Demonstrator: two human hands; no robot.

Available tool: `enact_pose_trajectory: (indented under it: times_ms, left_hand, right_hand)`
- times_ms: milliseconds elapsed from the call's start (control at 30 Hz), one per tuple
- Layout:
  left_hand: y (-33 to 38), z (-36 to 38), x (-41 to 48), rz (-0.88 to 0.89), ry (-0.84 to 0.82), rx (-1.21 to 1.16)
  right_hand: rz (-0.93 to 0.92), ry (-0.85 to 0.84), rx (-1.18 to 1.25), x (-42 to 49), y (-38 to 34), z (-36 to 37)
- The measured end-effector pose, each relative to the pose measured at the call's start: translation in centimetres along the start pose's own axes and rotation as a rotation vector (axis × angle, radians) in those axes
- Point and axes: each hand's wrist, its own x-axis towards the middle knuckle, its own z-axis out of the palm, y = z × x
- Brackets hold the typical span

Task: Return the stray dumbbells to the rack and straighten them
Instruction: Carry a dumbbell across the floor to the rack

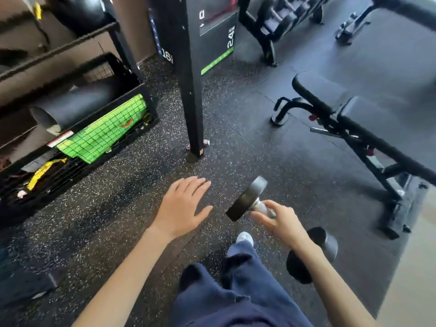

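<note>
— Holding what is the right hand (280, 223) seen?
— The dumbbell (246, 199) is gripped by its metal handle and held above the speckled floor (106, 208).
— And the left hand (181, 206)?
— It is held flat, fingers spread, nothing grasped. The rack (271, 22) is seen well apart, past the bench (330, 95).

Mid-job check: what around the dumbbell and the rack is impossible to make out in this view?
1. Dumbbell, head view: the right hand covers most of its handle; no weight marking is legible.
2. Dark rounded shape behind the right forearm: the forearm hides whether it is that dumbbell's other head.
3. Dumbbell rack, far off: blurred and cut by the top edge; free slots cannot be counted.
</note>
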Motion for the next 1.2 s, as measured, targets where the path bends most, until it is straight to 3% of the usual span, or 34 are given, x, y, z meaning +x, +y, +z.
enact_pose_trajectory:
  times_ms: [433, 967, 1200]
  left_hand:
    - [6.3, 0.6, 18.2, 0.038, 0.032, -0.034]
    - [-2.5, -4.8, 45.6, 0.272, 0.023, 0.004]
    - [-5.1, -6.8, 55.1, 0.342, 0.043, 0.035]
  right_hand:
    - [-0.007, 0.088, 0.011, 10.5, 4.5, -13.7]
    - [0.115, 0.267, 0.052, 29.9, -1.8, -25.3]
    - [0.174, 0.251, 0.136, 37.1, -2.9, -28.3]
